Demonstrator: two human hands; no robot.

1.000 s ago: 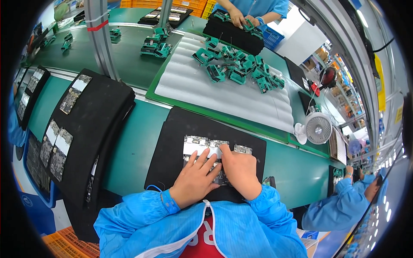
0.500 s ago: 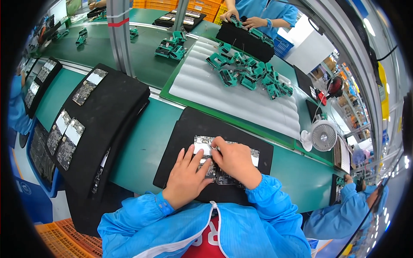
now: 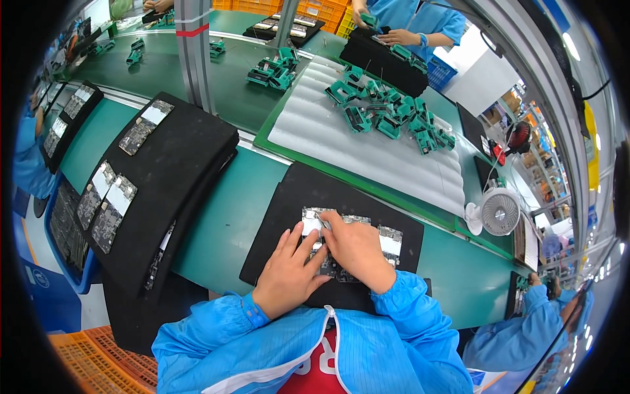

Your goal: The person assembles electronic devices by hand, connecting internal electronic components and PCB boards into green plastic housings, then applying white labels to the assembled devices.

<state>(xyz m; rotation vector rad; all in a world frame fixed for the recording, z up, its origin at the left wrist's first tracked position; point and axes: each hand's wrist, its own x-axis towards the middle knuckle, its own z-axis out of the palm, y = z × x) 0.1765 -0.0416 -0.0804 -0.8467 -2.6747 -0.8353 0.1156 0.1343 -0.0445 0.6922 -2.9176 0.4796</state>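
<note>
Several circuit boards with white patches lie side by side on a black foam pad (image 3: 275, 230) before me. My left hand (image 3: 287, 274) is spread, its fingertips resting on the leftmost circuit board (image 3: 311, 224). Thumb and forefinger of my right hand (image 3: 357, 253) pinch together over the upper part of that board. Whatever they may hold is too small and hidden to name. Another circuit board (image 3: 390, 244) shows to the right of my right hand, which covers part of the boards between.
At left, a stack of black foam sheets (image 3: 180, 154) carries more boards. Beyond my pad, green clamp-like fixtures (image 3: 387, 108) lie on a white foam sheet (image 3: 308, 138). A metal post (image 3: 195, 72), a small fan (image 3: 500, 211) and a co-worker's hand (image 3: 400, 37) are also around.
The whole view has shifted slightly. My right fingers have moved a little on the leftmost board, and the rightmost board shows more fully. Across the bench, a co-worker's hands have moved.
</note>
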